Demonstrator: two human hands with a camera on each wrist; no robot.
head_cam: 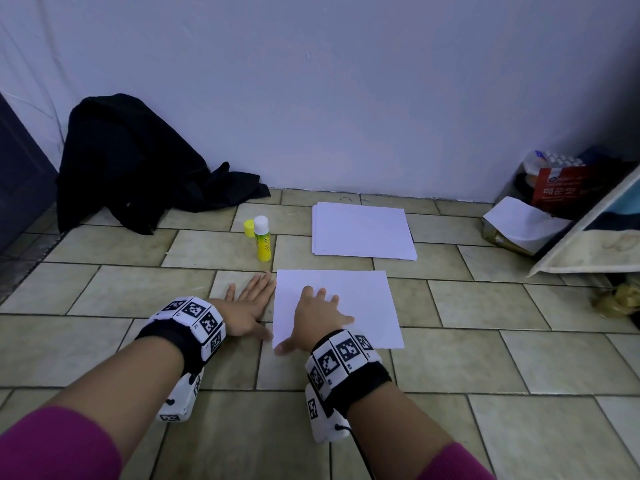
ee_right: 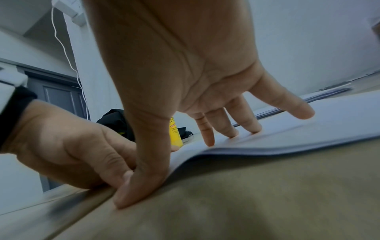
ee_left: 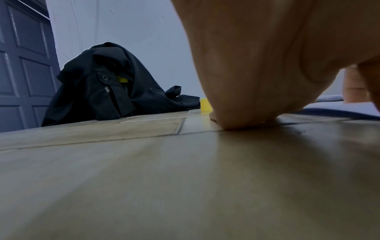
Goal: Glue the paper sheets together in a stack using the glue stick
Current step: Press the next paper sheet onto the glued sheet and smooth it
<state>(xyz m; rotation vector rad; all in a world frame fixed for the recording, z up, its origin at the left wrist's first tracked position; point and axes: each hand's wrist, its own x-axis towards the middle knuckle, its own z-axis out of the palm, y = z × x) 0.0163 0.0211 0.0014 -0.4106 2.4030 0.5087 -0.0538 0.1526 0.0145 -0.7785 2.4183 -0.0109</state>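
A single white sheet (head_cam: 363,306) lies on the tiled floor in front of me. My right hand (head_cam: 304,320) presses flat on its left half with fingers spread and the thumb at the near-left corner, which bows up slightly in the right wrist view (ee_right: 185,155). My left hand (head_cam: 256,306) lies flat on the tiles against the sheet's left edge, holding nothing. Its thumb meets the right thumb (ee_right: 131,191). An uncapped yellow glue stick (head_cam: 262,239) stands beyond the left hand beside its yellow cap (head_cam: 248,227). A stack of white sheets (head_cam: 363,230) lies behind the single sheet.
A black jacket (head_cam: 131,168) is heaped against the wall at back left, beside a dark door (ee_left: 22,65). Bags, a box and a leaning board (head_cam: 571,209) crowd the right corner. The wall runs just behind the paper stack.
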